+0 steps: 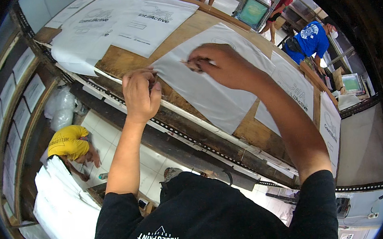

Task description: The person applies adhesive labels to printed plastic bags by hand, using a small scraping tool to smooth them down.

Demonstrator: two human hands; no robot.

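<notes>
A thin white printed sheet lies slantwise on the brown wooden table; whether it is cloth or plastic I cannot tell. At its left corner my left hand is closed, fingertips curled at the sheet's edge, over the table's near side. Above the upper left part of the same sheet is my right hand, its fingers bent and drawn together in a pinch. Whatever sits between those fingertips is too small to make out. More printed white sheets are spread to the left, and another sheet lies to the right.
A perforated metal rail runs along the table's near edge. At lower left, a person in yellow crouches beside a white stack. Across the table at right, a person in blue bends forward. A rack with framed screens stands behind.
</notes>
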